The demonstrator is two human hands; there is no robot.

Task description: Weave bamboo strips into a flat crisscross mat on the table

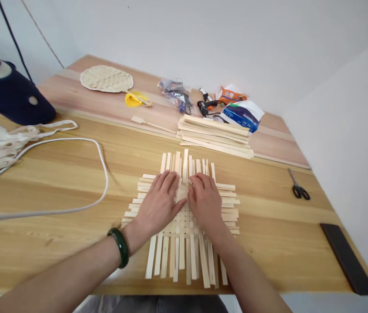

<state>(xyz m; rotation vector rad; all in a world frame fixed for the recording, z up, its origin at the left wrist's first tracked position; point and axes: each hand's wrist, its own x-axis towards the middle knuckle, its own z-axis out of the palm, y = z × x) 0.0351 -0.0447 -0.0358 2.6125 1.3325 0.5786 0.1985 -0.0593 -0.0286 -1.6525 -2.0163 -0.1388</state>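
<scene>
A woven mat of pale wood strips (pixel 184 224) lies on the table in front of me, its loose strip ends sticking out on all sides. My left hand (pixel 159 200) rests on the mat's upper left part, fingers stretched forward and thumb apart. On the upper right part lies my right hand (pixel 205 198), fingers slightly bent, tips on the strips near the far edge. One upright strip (pixel 185 165) reaches farther out than its neighbours, between the two hands. Both hands hide part of the weave. A dark green bangle (pixel 118 248) circles my left wrist.
Behind the mat is a stack of loose wood strips (pixel 215 134). A finished woven fan (pixel 106 79), yellow cord (pixel 135 100), glue gun (pixel 206 105) and bagged items stand farther back. Scissors (pixel 298 189) lie right; white cable (pixel 104 174) and fabric tape (pixel 4 143) lie left.
</scene>
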